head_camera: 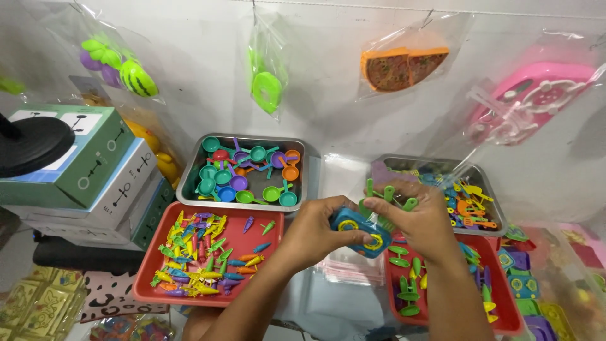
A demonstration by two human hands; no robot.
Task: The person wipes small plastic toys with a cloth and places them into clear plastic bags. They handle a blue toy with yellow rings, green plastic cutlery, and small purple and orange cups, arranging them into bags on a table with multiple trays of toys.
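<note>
Blue toy stove (360, 230) serving as the landmark, held in the air above the gap between two red trays. Left hand (315, 233) is gripping its left end, thumb on top, fingers curled beneath. Right hand (416, 221) is pinching its right edge while clutching a bunch of green toy utensils (385, 196). Judgement: keeping the stove level and the left grip firm should help; the loose bunch could slip. Left of the stove, a red tray (252, 230) of small carrots is lying; right, another red tray (505, 316) with green pieces. Beyond the stove, a metal tray (189, 180) of coloured pans is sitting; bagged toys are hanging farthest back.
</note>
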